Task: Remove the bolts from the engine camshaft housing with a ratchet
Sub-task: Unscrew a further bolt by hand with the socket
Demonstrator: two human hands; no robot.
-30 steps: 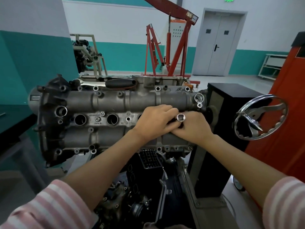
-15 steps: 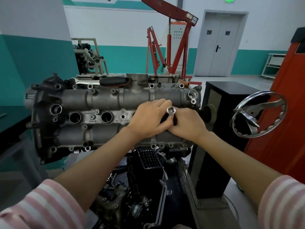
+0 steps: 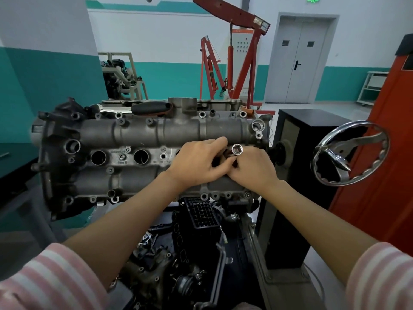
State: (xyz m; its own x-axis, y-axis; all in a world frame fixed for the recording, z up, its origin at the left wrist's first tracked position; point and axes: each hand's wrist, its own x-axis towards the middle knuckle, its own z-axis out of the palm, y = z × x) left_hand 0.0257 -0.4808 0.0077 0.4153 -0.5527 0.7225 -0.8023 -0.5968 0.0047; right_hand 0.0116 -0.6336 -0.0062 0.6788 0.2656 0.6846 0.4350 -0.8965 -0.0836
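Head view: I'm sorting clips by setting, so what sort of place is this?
Most likely an automotive training workshop. An engine with its camshaft housing exposed sits on a stand turned by a handwheel, a red engine hoist stands behind it, and a second engine on a frame waits by the teal-banded wall.

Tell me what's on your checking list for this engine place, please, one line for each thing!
Surface: the camshaft housing sits on an engine stand, its top face towards the camera.
Job's things: a shiny socket points open-end up between the hands; the tool it sits on is mostly hidden. A black-handled tool lies along the housing's far edge.
Clutter: dark engine parts piled below the housing.
Hands: left hand and right hand touch each other at the socket, fingers curled around the tool.
Cables: a thin wire on the floor by the stand.
Surroundings: chrome handwheel, red engine crane, grey double door.
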